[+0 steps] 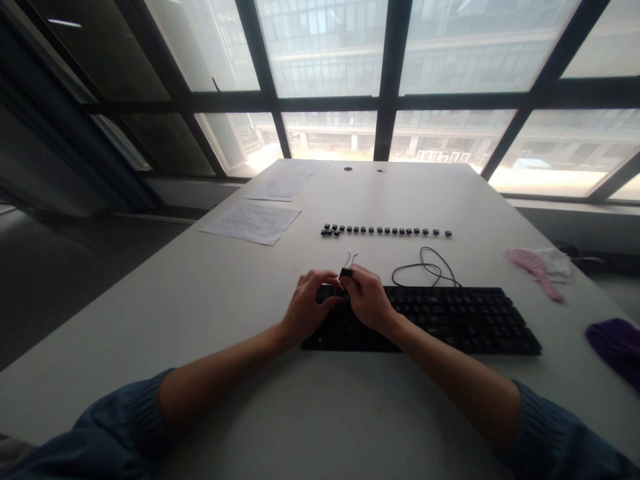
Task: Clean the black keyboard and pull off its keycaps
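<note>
A black keyboard (450, 320) lies across the table in front of me. Above its upper left part, my right hand (369, 297) pinches a small black binder clip (346, 273), whose two thin wire arms stick up. My left hand (311, 303) is over the keyboard's left end, thumb and forefinger curved in towards the clip. Its fingertips come together close to my right thumb, and what lies between them is hidden. Behind the keyboard, several loose black keycaps (387, 231) stand in a row, with a few doubled up at the left end.
The keyboard's black cable (423, 265) loops behind it. Printed sheets (253, 222) lie at the table's left. To the right are a pink hairbrush (534, 265), a white crumpled tissue (556, 265) and a purple cloth (616, 343). Windows stand beyond the far edge.
</note>
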A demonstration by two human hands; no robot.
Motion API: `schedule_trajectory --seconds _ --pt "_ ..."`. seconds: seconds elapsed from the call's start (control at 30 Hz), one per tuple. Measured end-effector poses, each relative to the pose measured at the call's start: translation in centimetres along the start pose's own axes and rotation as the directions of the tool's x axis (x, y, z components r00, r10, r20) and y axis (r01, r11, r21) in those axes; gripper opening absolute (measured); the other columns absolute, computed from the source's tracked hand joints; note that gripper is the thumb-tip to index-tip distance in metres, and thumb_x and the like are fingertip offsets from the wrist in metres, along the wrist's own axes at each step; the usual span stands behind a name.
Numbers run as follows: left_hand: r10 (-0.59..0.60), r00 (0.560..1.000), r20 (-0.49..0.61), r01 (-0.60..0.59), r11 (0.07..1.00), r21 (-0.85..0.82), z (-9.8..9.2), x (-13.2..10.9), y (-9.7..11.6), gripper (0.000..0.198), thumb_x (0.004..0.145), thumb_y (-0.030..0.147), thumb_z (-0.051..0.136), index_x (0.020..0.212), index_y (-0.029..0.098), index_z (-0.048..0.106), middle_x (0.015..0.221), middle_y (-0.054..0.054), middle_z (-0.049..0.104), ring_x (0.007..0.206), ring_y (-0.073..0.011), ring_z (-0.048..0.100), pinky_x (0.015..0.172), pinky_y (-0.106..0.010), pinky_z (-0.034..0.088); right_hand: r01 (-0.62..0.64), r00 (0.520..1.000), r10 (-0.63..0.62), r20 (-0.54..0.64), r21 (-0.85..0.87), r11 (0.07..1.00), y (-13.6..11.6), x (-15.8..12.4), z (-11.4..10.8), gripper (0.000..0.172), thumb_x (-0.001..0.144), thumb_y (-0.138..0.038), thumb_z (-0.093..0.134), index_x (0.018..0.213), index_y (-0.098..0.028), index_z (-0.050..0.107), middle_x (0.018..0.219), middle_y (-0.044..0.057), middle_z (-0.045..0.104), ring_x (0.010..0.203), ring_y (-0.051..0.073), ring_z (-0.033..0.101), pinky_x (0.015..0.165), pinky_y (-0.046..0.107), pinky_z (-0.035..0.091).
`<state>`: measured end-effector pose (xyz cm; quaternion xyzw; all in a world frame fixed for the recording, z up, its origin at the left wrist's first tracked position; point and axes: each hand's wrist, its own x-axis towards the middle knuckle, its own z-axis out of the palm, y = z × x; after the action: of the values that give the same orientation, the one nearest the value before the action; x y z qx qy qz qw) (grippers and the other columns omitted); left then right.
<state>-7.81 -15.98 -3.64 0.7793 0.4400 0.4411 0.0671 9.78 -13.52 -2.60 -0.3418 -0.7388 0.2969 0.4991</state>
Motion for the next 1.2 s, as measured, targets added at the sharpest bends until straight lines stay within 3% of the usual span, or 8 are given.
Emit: schedule_trajectory --seconds 0.13,0.3,0.67,0.87,1.07,1.2 --pt "0.078 0.994 0.073 -0.081 0.996 0.041 -0.2 0.2 0.0 0.018 0.089 0.027 0.072 0.105 0.024 0.064 0.100 -0.002 0.070 0.097 -0.0218 0.062 0.091 -0.038 0.048 -0.130 0.990 0.131 -0.045 0.026 0.991 0.5 0.1 0.1 0.028 0.095 -0.028 0.051 0.068 -0.019 0.052 0.065 -0.001 0.054 0.063 0.014 0.047 0.060 0.027 0.034" --pt "0.127 0.984 0.125 -0.143 0.982 0.126 -0.3 0.3 0.0 0.017 0.095 0.025 0.063 0.111 0.025 0.067 0.107 -0.004 0.068 0.101 -0.0226 0.058 0.093 -0.039 0.047 -0.212 0.975 0.216 -0.056 0.073 0.975 1.0 0.2 0.3 0.031 0.095 -0.035 0.052 0.069 -0.018 0.055 0.062 -0.001 0.055 0.059 0.013 0.046 0.055 0.026 0.033" --pt "0.095 0.983 0.154 -0.098 0.995 0.017 -0.3 0.3 -0.1 0.015 0.096 0.030 0.062 0.108 0.025 0.067 0.114 -0.008 0.061 0.111 -0.0252 0.052 0.100 -0.044 0.047 -0.231 0.971 0.234 -0.050 0.067 0.971 0.5 0.4 0.2 0.033 0.096 -0.036 0.050 0.070 -0.017 0.058 0.063 0.000 0.059 0.059 0.014 0.052 0.056 0.026 0.036" --pt "-0.007 0.985 0.172 0.038 0.984 -0.177 -1.0 1.3 0.2 0.011 0.095 0.032 0.062 0.098 0.022 0.065 0.110 -0.008 0.060 0.109 -0.0239 0.056 0.099 -0.041 0.048 -0.231 0.972 0.232 -0.036 0.046 0.972 0.9 0.5 0.2 0.032 0.096 -0.035 0.049 0.071 -0.017 0.059 0.063 0.000 0.059 0.059 0.014 0.052 0.056 0.026 0.035" --pt "-0.014 0.999 0.043 0.019 0.993 -0.121 -1.3 4.6 -3.3 0.012 0.092 0.032 0.067 0.098 0.022 0.066 0.102 -0.005 0.065 0.092 -0.0193 0.059 0.076 -0.032 0.049 -0.221 0.974 0.225 -0.037 0.075 0.972 0.9 0.5 0.3 0.029 0.096 -0.033 0.050 0.073 -0.017 0.060 0.065 0.000 0.061 0.060 0.014 0.054 0.059 0.025 0.037" --pt "-0.014 1.000 -0.003 0.014 0.999 0.035 0.7 8.1 -6.9 0.018 0.091 0.029 0.068 0.108 0.022 0.069 0.101 -0.004 0.069 0.088 -0.0190 0.058 0.079 -0.033 0.047 -0.197 0.979 0.200 -0.037 0.088 0.977 0.8 0.5 0.3 0.028 0.095 -0.030 0.050 0.072 -0.018 0.060 0.066 0.001 0.062 0.061 0.014 0.055 0.061 0.025 0.039"
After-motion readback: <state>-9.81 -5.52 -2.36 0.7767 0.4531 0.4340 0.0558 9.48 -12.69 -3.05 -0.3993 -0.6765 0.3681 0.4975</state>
